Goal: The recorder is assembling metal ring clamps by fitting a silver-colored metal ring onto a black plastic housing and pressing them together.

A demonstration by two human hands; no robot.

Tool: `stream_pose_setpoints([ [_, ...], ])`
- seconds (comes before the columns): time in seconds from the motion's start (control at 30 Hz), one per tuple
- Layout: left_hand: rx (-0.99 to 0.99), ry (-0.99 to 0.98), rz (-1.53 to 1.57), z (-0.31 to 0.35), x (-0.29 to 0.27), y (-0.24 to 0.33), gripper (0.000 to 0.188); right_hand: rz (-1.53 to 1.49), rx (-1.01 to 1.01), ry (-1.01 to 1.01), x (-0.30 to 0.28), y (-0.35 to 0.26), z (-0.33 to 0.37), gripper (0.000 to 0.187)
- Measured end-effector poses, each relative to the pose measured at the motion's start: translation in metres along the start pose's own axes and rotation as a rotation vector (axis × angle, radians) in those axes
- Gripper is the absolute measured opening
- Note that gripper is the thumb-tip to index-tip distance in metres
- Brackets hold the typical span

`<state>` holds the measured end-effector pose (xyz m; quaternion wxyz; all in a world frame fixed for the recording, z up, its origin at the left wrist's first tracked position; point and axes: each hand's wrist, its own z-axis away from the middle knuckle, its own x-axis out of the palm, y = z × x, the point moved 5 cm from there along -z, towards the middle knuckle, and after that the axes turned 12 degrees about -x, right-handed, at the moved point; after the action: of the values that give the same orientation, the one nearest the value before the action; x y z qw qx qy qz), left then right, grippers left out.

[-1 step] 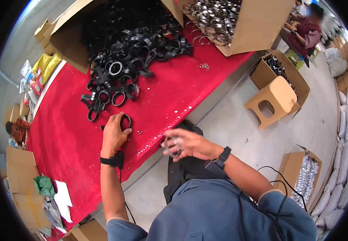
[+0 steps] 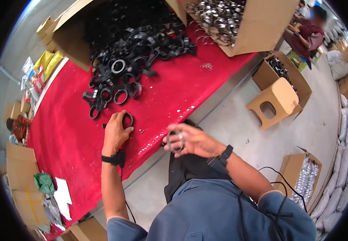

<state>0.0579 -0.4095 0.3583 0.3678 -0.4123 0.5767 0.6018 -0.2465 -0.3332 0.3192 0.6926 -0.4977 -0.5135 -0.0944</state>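
My left hand rests on the red-covered table, its thumb and fingers closed around a black ring-shaped clamp. Part of that clamp is hidden behind the hand. Just past the table's front edge, my right hand holds a thin grey metal ring in its bent fingers; motion blurs the fingertips. A heap of similar black rings spreads beyond my left hand, with one pale ring among them. Small silvery bits lie beside the left hand.
A tipped carton surrounds the black heap; another carton holds shiny metal rings. To the right stand a tan stool, a box of silvery packs and stacked sacks. A person sits at far right.
The whole view has shifted slightly. My right hand has turned a little, and its metal ring now shows more clearly. The left hand stays on the black clamp.
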Motion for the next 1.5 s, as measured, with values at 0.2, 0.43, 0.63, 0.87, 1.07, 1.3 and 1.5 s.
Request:
stream_pose_setpoints([
  [0.2,0.005,0.117,0.141,0.010,-0.025,0.010,0.077,-0.220,-0.151,-0.012,-0.001,-0.032,-0.019,0.077],
  [0.43,-0.088,0.049,0.628,0.031,-0.032,-0.001,0.082,-0.266,-0.226,-0.003,-0.010,-0.036,-0.030,0.083],
  [0.63,-0.028,-0.106,1.115,0.056,-0.036,0.036,0.085,-0.294,-0.202,-0.039,-0.004,-0.043,-0.035,0.083],
  [0.87,-0.042,-0.261,1.468,0.083,-0.007,0.051,0.109,-0.299,-0.085,-0.121,0.003,-0.027,-0.051,0.084],
  [1.07,-0.119,-0.343,1.553,0.096,0.013,0.042,0.105,-0.318,-0.002,-0.158,0.007,-0.020,-0.058,0.083],
  [1.3,-0.130,-0.375,1.656,0.106,0.022,0.034,0.102,0.171,-0.149,-0.173,0.034,-0.019,-0.065,0.073],
  [1.5,-0.135,-0.373,1.656,0.113,0.022,0.029,0.101,0.237,-0.092,-0.094,0.042,-0.019,-0.065,0.076],
])
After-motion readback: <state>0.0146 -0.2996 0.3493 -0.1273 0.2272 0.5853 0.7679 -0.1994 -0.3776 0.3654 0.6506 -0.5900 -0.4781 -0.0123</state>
